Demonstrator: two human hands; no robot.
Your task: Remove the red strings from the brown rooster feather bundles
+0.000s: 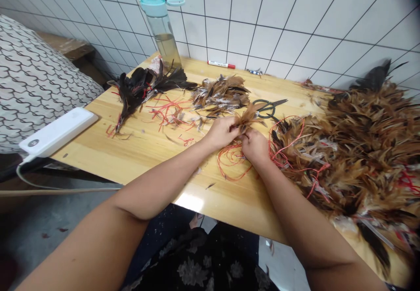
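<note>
Bare arms (164, 175) — brown feathers (250, 113) between fingers (250, 138) — marker (221, 64) with illegible print

Two hands (223, 133) (256, 146), one tuft (248, 115), three feather piles (139, 85) (223, 92) (367, 142), one bottle (164, 37), one marker (221, 64), one pair of scissors (278, 103), one white device (61, 130)

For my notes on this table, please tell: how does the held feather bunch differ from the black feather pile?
The held feather bunch is mostly brown and small; the black feather pile is darker and wider. The pile shows red strands; the bunch shows none plainly. Both are feathers.
</note>
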